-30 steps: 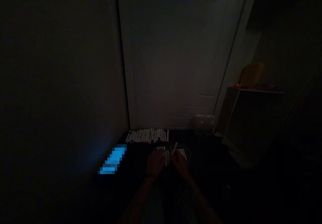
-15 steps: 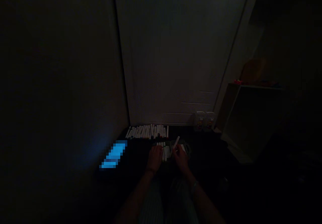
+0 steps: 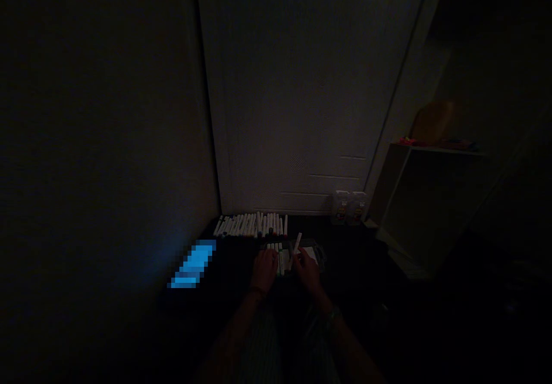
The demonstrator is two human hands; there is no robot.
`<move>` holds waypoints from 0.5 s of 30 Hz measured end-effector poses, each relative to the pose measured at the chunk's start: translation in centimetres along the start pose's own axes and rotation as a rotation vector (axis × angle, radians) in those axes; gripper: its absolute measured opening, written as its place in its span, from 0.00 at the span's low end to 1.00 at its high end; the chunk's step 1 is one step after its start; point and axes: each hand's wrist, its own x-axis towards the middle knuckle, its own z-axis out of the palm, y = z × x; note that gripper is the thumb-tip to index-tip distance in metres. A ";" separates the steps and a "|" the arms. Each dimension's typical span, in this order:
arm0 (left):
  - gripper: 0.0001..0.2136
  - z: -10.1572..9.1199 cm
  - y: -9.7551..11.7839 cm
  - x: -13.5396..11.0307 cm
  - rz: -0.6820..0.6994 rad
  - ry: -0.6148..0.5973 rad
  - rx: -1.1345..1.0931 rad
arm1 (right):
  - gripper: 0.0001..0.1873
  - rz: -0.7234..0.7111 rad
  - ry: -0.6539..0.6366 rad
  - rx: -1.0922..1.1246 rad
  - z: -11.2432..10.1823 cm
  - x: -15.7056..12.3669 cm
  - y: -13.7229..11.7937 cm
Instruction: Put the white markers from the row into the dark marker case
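The room is very dark. My right hand [image 3: 309, 271] is closed round a white marker [image 3: 296, 245] that points up and away from me. My left hand [image 3: 264, 268] rests on a short row of white markers [image 3: 279, 256] lying in a clear case [image 3: 317, 254] on the dark floor; whether its fingers grip any I cannot tell. Beyond them, a long row of white markers [image 3: 252, 225] lies side by side against the foot of a white door [image 3: 302, 96].
A glowing blue screen [image 3: 193, 265] lies on the floor to the left. Two small jars [image 3: 348, 208] stand by the door's right corner. A white shelf unit [image 3: 425, 200] with an orange object on top stands at the right. A wall closes the left side.
My right hand has kept hold of the marker and shifted it slightly, first lifting it to the right, then bringing it back left toward the case. The view has drifted a little.
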 end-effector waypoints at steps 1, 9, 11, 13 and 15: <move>0.12 0.0 -0.1 0.0 0.004 0.001 0.000 | 0.22 0.000 -0.004 -0.011 0.0 0.0 0.0; 0.12 0.4 -0.3 -0.1 0.023 -0.004 0.043 | 0.22 -0.022 -0.035 -0.049 -0.2 -0.1 -0.5; 0.12 0.4 -0.3 -0.1 0.019 -0.005 0.052 | 0.23 -0.020 -0.040 -0.047 -0.3 -0.2 -0.7; 0.12 0.4 -0.2 -0.1 0.015 -0.008 0.058 | 0.24 -0.017 -0.056 -0.045 -0.4 -0.2 -0.8; 0.12 0.2 -0.2 -0.2 0.011 -0.010 0.061 | 0.26 -0.008 -0.070 -0.054 -0.5 -0.3 -0.9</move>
